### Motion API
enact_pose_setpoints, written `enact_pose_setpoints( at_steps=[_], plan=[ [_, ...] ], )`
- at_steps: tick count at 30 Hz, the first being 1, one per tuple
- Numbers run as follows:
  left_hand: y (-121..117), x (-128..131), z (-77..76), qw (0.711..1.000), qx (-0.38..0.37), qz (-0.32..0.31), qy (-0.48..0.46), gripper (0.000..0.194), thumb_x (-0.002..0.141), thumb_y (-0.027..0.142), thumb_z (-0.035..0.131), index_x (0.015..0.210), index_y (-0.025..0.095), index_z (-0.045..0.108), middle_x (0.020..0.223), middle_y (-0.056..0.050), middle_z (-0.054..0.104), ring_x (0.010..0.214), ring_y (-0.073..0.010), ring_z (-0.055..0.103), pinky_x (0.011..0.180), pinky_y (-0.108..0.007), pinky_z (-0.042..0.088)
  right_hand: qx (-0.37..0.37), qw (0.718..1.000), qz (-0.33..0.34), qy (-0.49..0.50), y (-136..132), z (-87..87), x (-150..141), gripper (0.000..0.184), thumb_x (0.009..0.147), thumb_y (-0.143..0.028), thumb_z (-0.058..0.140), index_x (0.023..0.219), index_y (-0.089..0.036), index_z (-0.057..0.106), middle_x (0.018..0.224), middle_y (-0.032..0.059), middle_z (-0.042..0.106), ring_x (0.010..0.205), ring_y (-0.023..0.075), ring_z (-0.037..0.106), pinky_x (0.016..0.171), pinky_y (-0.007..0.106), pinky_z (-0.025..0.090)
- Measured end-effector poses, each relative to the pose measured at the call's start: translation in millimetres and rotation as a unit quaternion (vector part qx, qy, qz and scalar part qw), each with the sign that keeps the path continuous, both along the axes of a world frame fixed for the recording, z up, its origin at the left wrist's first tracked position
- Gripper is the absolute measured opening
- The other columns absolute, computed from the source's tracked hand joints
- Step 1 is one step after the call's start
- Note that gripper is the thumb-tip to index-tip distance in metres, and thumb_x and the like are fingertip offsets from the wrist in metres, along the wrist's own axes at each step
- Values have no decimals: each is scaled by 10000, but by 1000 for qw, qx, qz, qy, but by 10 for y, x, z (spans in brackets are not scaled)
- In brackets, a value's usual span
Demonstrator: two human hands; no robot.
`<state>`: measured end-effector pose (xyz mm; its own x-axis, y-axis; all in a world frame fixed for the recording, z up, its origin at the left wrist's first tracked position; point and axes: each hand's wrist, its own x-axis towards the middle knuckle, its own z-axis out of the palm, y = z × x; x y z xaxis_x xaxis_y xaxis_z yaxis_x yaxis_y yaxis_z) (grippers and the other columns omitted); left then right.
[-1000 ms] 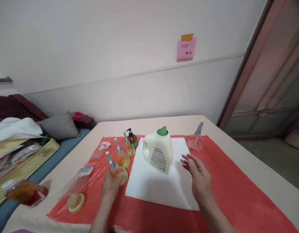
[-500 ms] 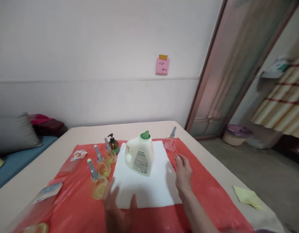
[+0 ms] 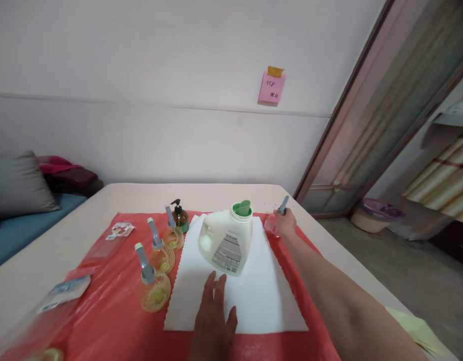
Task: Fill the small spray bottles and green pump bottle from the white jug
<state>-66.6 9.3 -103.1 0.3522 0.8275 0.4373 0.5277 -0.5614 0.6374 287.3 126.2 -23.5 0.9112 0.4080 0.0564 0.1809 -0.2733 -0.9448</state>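
My right hand (image 3: pixel 287 221) reaches to the far right of the red sheet, its fingers closed round the neck of a small clear pink bottle (image 3: pixel 271 225) with a grey handle on top. My left hand (image 3: pixel 212 313) is held low over the front of the white cloth (image 3: pixel 267 311), open, fingers spread and holding nothing. Beyond it a pale green detergent jug (image 3: pixel 228 243) stands upright on the cloth, its green cap (image 3: pixel 242 207) in the mouth.
Left of the cloth, several yellowish clear bottles (image 3: pixel 156 293) with grey handles stand in a row. A brown pump bottle (image 3: pixel 181 218) is behind them. Plastic packets (image 3: pixel 64 293) lie along the red sheet's (image 3: pixel 114 321) left side. Yellow paper (image 3: pixel 415 328) lies on the right edge.
My right hand has moved forward to the pink bottle and taken hold of its neck. My left hand has shifted right, over the cloth. The view has turned slightly.
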Motion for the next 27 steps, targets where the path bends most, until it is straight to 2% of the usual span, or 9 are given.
enact_pose_setpoints(
  at_steps=[3,7,11,13,15,19,22,25,27],
  plan=[
    [53,-69,-27,999,-15,-26,18,549,956,219,468,1497,231,375,1577,-151,393,1453,-273,424,1115,-489,478,54,998,-9,-17,-183,79,-10,356,975,-400,639,1246,-173,603,1247,91,613,1058,229,632,898,444,564],
    [-13,-43,-30,997,1,-70,-22,573,934,280,558,1480,240,390,1507,-173,477,1393,-301,503,1076,-501,517,181,982,-10,-52,-765,343,-303,324,934,-423,665,1120,-159,633,1073,46,667,981,194,630,894,376,530],
    [-254,94,130,982,86,-90,-140,757,911,464,616,1547,255,264,1505,-214,448,1383,-352,502,1038,-529,531,268,962,35,-28,-1386,684,-970,386,901,-558,626,1023,-195,678,982,41,700,894,186,648,833,340,528],
    [-386,130,223,967,140,-106,-186,905,869,642,599,1576,249,193,1552,-244,362,1423,-394,442,1045,-562,513,313,944,69,79,-1590,816,-1374,382,823,-554,732,984,-209,692,952,51,720,873,202,668,804,340,537],
    [-500,120,291,961,151,-98,-210,1057,774,748,635,1581,271,146,1593,-246,280,1457,-429,378,1059,-595,489,332,927,98,146,-1705,877,-1753,383,804,-538,760,986,-207,697,968,58,731,905,220,684,805,343,549],
    [-607,21,378,967,75,-20,-241,1213,612,684,828,1547,334,138,1630,-206,189,1483,-459,304,1082,-620,459,276,931,176,164,-1762,764,-2288,381,852,-519,720,1046,-191,714,1031,87,740,978,256,686,848,371,555],
    [-565,-30,462,945,-2,28,-327,1049,682,649,801,1497,301,239,1545,-202,324,1423,-421,409,1106,-617,437,273,922,236,139,-1765,614,-2434,340,827,-479,752,1023,-202,729,1043,89,744,1045,281,673,964,435,521],
    [-472,-27,563,883,-149,-13,-444,905,702,562,824,1419,291,342,1434,-167,495,1309,-367,551,1066,-573,493,294,908,269,131,-1781,550,-2410,282,821,-449,754,969,-210,734,998,88,743,1057,300,669,1012,489,494],
    [-398,-14,628,815,-289,-80,-496,863,629,545,872,1333,287,445,1347,-136,605,1227,-370,619,1019,-561,533,296,899,298,125,-1793,557,-2357,270,817,-449,754,953,-218,727,973,83,736,1045,304,671,1000,493,502]
  ],
)
